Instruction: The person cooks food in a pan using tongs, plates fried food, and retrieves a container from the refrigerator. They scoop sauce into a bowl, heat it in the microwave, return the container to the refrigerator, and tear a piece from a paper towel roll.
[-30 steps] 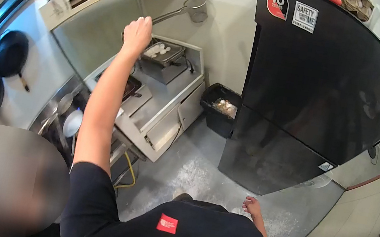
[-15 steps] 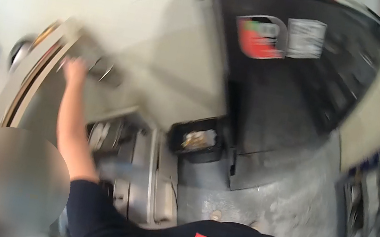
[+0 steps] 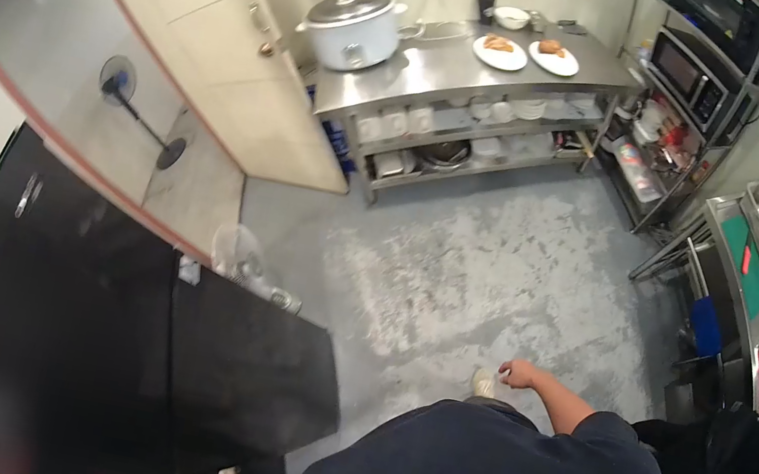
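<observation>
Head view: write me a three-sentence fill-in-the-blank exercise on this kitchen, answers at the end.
On the long steel table, ____ white plates hold brown food.
A slim red object lies on the rectangular ____ board.
The person's bare right grip hangs over the patchy grey ____.
Missing words: two; green; floor.

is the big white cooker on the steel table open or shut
Shut: the white cooker has its lid resting across the top.

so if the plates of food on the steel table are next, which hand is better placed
Probably the right hand: it is in view and seems to hold nothing, while the left hand is out of view. Both white plates look beyond reach, across the floor.
</observation>
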The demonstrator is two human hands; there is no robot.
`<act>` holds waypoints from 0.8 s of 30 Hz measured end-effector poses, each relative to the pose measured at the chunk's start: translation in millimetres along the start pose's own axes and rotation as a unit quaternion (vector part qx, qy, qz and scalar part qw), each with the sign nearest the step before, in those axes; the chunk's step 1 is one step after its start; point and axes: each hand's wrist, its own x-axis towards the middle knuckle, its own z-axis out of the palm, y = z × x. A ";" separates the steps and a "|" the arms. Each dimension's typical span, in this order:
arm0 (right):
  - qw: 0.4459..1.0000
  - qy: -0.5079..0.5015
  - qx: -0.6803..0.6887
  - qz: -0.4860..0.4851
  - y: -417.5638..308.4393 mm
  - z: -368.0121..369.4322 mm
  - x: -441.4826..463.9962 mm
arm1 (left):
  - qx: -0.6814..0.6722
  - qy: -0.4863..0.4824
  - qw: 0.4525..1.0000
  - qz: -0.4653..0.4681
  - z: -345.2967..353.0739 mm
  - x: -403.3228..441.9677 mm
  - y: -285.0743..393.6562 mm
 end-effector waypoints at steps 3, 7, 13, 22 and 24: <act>0.998 0.014 -0.055 0.022 65.1 -40.5 -1.4 | -0.099 -0.244 0.964 0.036 77.5 -71.5 152.3; 0.982 0.001 -0.104 0.157 135.2 -107.9 3.6 | -0.098 -0.552 0.821 0.106 152.9 -97.4 322.8; 0.966 0.199 0.143 0.085 191.0 -176.2 33.2 | -0.260 -0.740 0.617 0.068 232.7 -49.8 562.6; 0.862 0.169 0.349 0.327 290.4 -157.1 78.0 | -0.170 -0.789 0.546 0.225 342.0 -54.0 883.1; 0.842 0.161 0.354 0.373 303.8 -170.2 80.7 | -0.152 -0.813 0.528 0.193 324.7 -47.2 960.4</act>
